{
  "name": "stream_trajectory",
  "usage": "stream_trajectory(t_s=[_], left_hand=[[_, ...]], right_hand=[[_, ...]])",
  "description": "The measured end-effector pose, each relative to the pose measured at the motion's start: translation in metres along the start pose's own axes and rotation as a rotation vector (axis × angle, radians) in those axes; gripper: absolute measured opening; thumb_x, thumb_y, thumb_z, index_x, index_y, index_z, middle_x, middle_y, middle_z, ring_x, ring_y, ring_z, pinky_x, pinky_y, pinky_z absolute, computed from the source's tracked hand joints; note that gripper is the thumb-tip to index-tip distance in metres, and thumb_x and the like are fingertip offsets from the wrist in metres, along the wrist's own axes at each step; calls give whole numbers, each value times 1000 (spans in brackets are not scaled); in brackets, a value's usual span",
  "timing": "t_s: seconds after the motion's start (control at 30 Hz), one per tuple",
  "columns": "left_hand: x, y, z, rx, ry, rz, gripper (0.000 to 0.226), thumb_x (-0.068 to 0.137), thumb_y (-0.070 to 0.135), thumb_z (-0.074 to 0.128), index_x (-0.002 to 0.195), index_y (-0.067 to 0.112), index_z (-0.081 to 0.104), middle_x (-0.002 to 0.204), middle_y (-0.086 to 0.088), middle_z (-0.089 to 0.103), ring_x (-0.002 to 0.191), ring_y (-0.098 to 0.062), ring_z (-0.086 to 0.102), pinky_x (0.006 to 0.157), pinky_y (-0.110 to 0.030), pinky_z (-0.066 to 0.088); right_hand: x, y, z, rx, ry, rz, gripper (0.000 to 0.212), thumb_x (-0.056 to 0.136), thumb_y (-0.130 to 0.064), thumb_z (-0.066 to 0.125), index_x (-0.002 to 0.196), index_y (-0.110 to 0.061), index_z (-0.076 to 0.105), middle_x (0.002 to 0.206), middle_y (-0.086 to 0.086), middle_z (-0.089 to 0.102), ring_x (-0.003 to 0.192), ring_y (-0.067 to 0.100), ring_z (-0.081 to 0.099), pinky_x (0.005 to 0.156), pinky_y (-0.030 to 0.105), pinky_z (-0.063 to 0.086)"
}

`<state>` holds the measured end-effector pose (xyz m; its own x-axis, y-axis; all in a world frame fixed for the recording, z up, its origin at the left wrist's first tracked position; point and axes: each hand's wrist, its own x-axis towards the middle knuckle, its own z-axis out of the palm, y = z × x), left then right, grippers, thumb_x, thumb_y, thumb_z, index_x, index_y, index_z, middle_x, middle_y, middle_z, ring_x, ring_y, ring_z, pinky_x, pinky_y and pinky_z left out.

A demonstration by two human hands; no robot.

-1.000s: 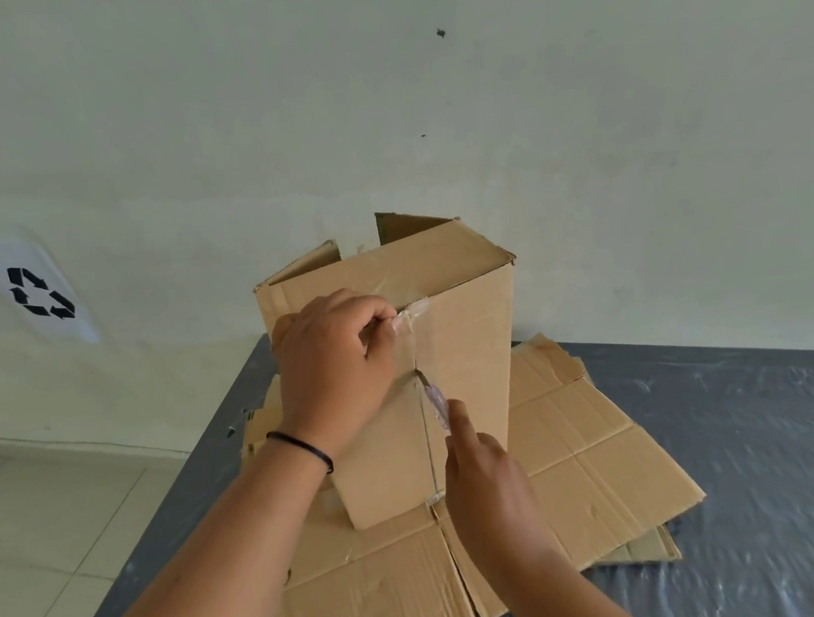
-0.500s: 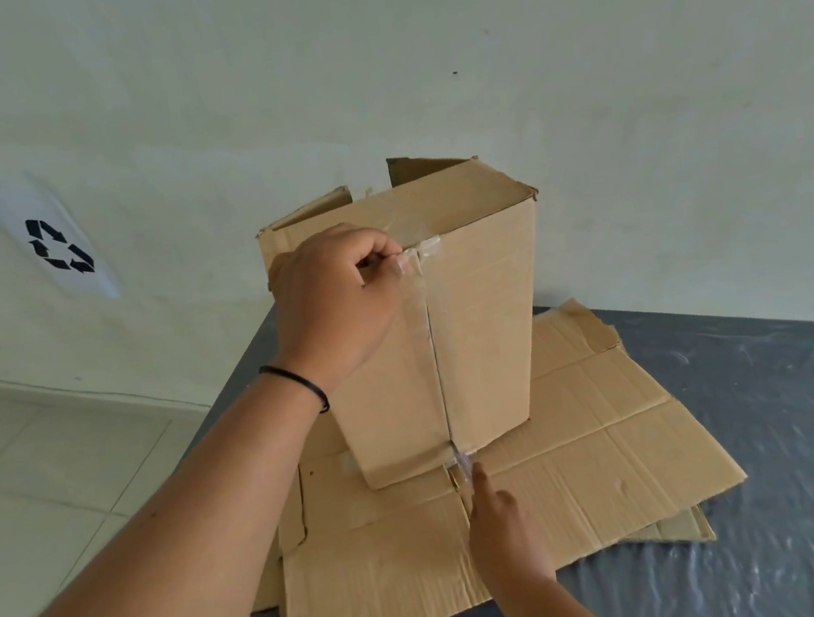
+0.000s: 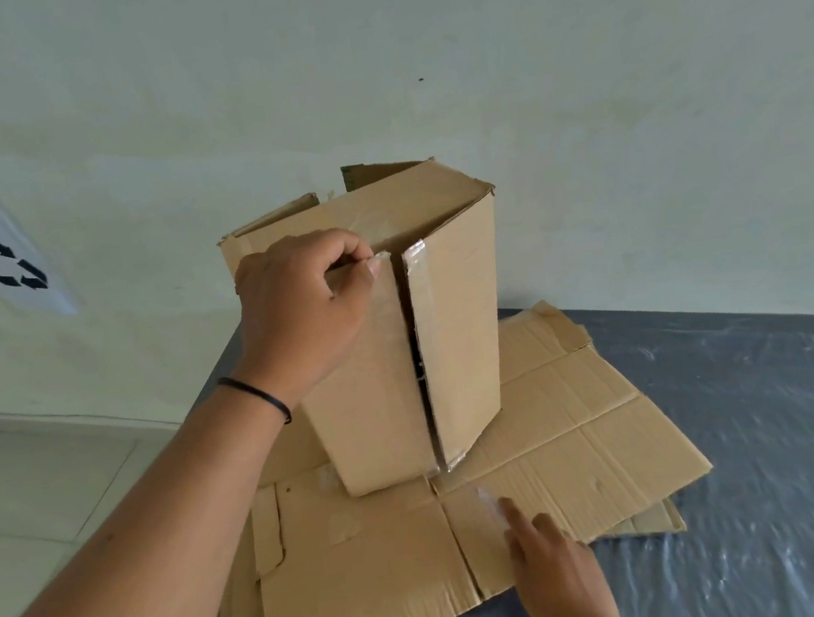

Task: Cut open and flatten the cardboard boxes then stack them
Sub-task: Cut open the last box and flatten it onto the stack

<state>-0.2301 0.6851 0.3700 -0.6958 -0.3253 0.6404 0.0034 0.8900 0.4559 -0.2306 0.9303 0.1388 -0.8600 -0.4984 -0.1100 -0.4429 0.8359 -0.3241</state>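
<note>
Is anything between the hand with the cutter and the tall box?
Nothing visible. The right hand holds a small, blurry blade low over the flattened cardboard, with only bare cardboard between it and the upright box, which the left hand grips.

A pale green wall (image 3: 572, 83) fills the upper frame, marked with a few small dark specks. At left, a white sign (image 3: 4, 260) bears a black recycling symbol. Pale floor tiles (image 3: 32, 487) show lower left. Crinkled grey plastic sheeting (image 3: 770, 443) covers the bench at right.

Head view — close, forward-down over the table (image 3: 777, 416).
</note>
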Motion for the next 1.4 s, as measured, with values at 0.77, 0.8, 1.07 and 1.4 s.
stream_trajectory(t_s=[0.77,0.8,1.07,1.4], left_hand=[[-51,28,-18,56,18,254,39,81,25,52,48,23,31,47,11,31,51,-12,39,63,-32,24],[-51,29,-19,19,10,245,39,80,23,52,48,22,29,46,11,28,50,-11,36,61,-31,25],[-53,19,-46,-234,-144,113,36,80,26,55,47,15,46,40,5,38,39,-15,38,43,-23,33],[-3,5,-96,600,-538,-343,67,66,32,79,118,19,38,107,-4,50,96,-23,53,78,-40,52]], right_hand=[[11,-55,-130,547,240,10,86,84,-59,55,150,-17,21,153,-6,21,139,13,27,109,28,29],[19,-73,-135,568,249,-27,97,81,-62,57,152,-16,10,156,-4,12,142,15,20,112,30,25],[48,-94,-133,572,351,80,78,90,-26,54,151,-15,8,154,5,25,132,29,39,100,42,42],[42,-98,-240,670,430,-148,14,90,-7,47,93,-18,55,82,-2,60,71,14,57,47,31,47]])
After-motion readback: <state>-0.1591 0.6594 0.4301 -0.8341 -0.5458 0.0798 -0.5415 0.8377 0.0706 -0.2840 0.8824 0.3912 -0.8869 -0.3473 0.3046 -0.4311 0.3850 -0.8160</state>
